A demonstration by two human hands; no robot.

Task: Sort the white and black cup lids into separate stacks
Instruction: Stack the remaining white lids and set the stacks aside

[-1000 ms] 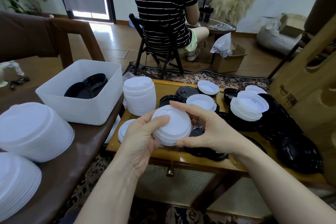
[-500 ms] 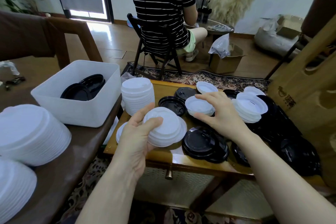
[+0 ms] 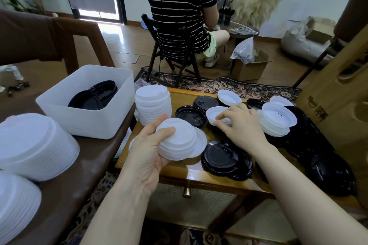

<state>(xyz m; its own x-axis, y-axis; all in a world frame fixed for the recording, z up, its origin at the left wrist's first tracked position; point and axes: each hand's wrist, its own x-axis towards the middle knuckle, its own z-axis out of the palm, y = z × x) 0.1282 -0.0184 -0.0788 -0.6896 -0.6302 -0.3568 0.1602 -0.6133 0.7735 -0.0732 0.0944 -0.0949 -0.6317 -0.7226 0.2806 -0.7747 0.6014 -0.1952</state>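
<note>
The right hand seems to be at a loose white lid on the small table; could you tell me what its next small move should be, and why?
Probably lift that white lid and carry it onto the white stack gripped by the left hand. The right hand already pinches its near edge, and it matches that stack.

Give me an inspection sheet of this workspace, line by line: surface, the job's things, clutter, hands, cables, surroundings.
Surface: small wooden table with a drawer knob; dark brown table beside it on the left.
Job's things: tall white lid stack at the wooden table's far left corner; loose black lids and white lids spread over it; large white lid stacks on the brown table.
Clutter: white bin holding black lids.
Hands: left hand grips a small white lid stack; right hand pinches an upturned white lid.
Cables: nothing seen.
Surroundings: seated person in a striped shirt, cardboard box, patterned rug.
</note>
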